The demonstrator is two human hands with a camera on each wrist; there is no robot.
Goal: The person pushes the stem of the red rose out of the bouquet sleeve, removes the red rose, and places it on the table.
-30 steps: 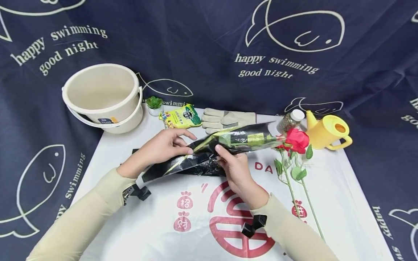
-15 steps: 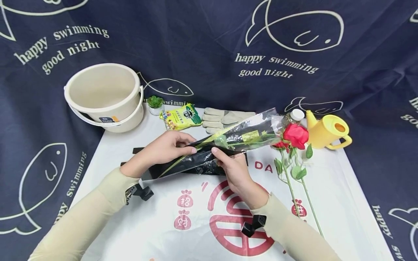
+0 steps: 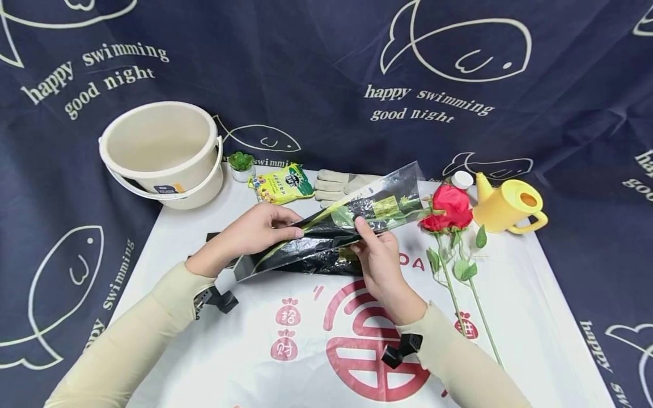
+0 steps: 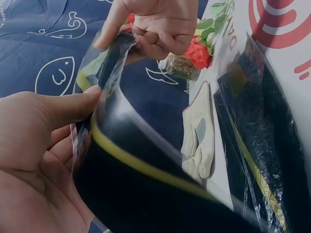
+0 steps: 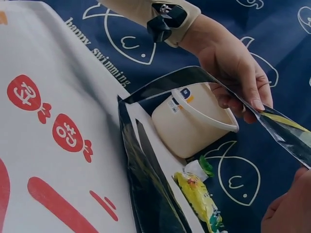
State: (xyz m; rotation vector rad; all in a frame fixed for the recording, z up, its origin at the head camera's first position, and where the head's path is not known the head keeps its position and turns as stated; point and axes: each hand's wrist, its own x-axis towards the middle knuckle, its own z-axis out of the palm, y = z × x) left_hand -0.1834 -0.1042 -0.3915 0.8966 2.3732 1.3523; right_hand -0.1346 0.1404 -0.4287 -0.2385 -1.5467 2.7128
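Note:
Both hands hold a black-and-clear plastic flower sleeve [image 3: 326, 226] with a yellow stripe, slanting up to the right above the table. My left hand [image 3: 260, 229] pinches its left part between thumb and fingers; in the left wrist view the film curves away below that thumb. My right hand [image 3: 380, 258] grips the sleeve further right, thumb on top. A green stem and leaf show through the clear side, leading toward a red rose [image 3: 453, 207] beyond the sleeve's right end. More black sleeves [image 3: 316, 263] lie flat beneath the hands.
A cream bucket [image 3: 196, 184] stands back left, beside a small potted plant [image 3: 241, 164], a yellow-green packet [image 3: 283, 184] and work gloves [image 3: 331, 184]. At the right are a white-capped jar [image 3: 462, 180], a yellow watering can [image 3: 510, 207] and rose stems [image 3: 479, 306].
The sleeve's right end has tipped upward and flattened out. My right hand has slid slightly right along it, while the red rose beyond the end has shifted left. My left hand stays nearly in place.

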